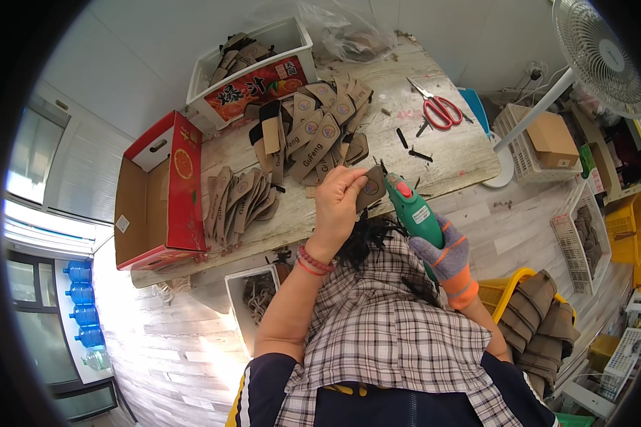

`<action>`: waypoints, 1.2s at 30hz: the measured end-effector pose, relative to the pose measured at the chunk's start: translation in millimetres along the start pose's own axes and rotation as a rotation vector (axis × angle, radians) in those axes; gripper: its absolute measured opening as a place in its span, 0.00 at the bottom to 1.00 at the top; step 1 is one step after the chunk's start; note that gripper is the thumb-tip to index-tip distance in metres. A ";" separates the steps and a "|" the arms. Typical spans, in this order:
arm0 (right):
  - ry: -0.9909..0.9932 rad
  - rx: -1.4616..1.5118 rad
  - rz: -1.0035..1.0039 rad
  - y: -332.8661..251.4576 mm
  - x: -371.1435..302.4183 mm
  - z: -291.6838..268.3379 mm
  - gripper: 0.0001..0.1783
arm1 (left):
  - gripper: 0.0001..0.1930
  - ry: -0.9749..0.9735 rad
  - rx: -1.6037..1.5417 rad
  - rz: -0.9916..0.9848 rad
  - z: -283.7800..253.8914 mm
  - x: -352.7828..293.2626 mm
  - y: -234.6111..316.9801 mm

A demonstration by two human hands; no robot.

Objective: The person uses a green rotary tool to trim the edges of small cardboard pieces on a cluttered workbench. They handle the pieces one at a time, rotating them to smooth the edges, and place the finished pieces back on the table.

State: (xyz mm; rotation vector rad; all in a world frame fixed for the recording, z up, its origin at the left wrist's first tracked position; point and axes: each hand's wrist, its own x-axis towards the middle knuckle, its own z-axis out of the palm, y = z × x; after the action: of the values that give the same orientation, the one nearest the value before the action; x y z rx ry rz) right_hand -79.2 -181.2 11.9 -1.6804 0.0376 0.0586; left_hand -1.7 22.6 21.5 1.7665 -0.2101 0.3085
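Above the wooden surface (434, 153), your bare left hand (338, 203) pinches a brown insole piece (371, 188); your gloved right hand (445, 249) wraps tightly around a green cutter (413, 213). Keep fingertips clear of the tip and hold the piece steady.

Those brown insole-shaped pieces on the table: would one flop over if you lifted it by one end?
Probably only slightly: the piece pinched in the left hand keeps its shape. Likely light, since fingertips alone hold it. The piles lie fanned and flat, so they'd slide rather than roll.
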 end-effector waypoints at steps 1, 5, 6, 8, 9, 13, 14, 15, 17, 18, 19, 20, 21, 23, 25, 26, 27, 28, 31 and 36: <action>-0.003 0.006 0.001 -1.1 0.1 -0.1 0.28 | 0.07 -0.010 0.020 0.016 -1.9 1.3 -1.0; -0.037 0.040 0.014 -3.2 0.7 -0.2 0.28 | 0.06 -0.125 0.190 0.068 -15.3 8.1 3.2; -0.049 0.052 0.026 -3.5 1.5 0.1 0.28 | 0.06 -0.165 0.227 0.076 -18.4 8.9 4.8; -0.045 0.096 0.063 -6.2 1.4 1.1 0.28 | 0.06 -0.164 0.318 0.076 -32.3 11.3 11.8; -0.027 0.128 0.088 -8.4 -0.4 1.0 0.28 | 0.06 -0.125 0.371 0.067 -45.3 13.1 14.0; 0.028 0.128 0.089 4.5 -1.5 -5.9 0.26 | 0.06 0.327 0.459 -0.036 -143.1 32.7 -0.3; 0.012 0.126 0.091 2.8 -1.7 -4.3 0.26 | 0.06 0.425 0.627 -0.070 -175.8 34.5 -24.6; 0.002 0.121 0.093 0.3 -1.5 -2.8 0.25 | 0.06 0.463 0.763 -0.136 -197.5 34.6 -41.5; -0.010 0.087 0.070 -0.1 1.3 -1.0 0.25 | 0.06 0.400 0.958 -0.219 -208.8 33.6 -62.1; -0.009 0.053 0.049 3.5 1.4 -2.0 0.24 | 0.06 0.365 1.054 -0.261 -213.2 34.3 -68.6; -0.002 0.016 0.030 6.4 2.7 -2.4 0.24 | 0.09 0.445 1.310 -0.125 -196.4 33.2 -69.0; 0.007 0.075 0.047 6.6 2.0 -1.9 0.24 | 0.09 0.473 1.304 0.024 -177.5 37.4 -61.6; 0.014 0.130 0.064 5.7 1.2 -1.1 0.24 | 0.09 0.502 1.291 0.170 -156.9 42.3 -50.4; 0.024 0.168 0.082 4.4 1.1 0.2 0.24 | 0.07 0.455 1.144 0.360 -109.7 54.3 -45.5; 0.028 0.136 0.089 3.7 1.4 0.7 0.24 | 0.09 0.345 1.016 0.391 -62.3 65.4 -50.4; 0.023 0.131 0.091 4.7 1.8 0.0 0.24 | 0.11 0.324 1.029 0.357 -43.7 69.2 -53.9; 0.017 0.127 0.094 6.5 2.2 -0.2 0.24 | 0.12 0.325 1.020 0.317 -30.6 72.6 -59.0; 0.016 0.126 0.098 7.7 2.7 -0.7 0.24 | 0.12 0.322 1.022 0.277 -23.5 75.9 -60.7; 0.028 0.178 0.104 6.6 4.0 2.4 0.25 | 0.12 0.344 0.945 0.271 -15.2 80.6 -59.6; 0.046 0.106 0.060 13.6 7.2 9.3 0.27 | 0.06 0.414 -0.109 -0.016 -2.8 63.8 -32.3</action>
State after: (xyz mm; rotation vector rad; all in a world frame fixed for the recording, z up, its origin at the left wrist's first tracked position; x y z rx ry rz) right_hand -73.0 -173.4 -3.0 -1.5745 0.1238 0.0626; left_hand 68.4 34.0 12.6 1.5574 0.0835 0.6297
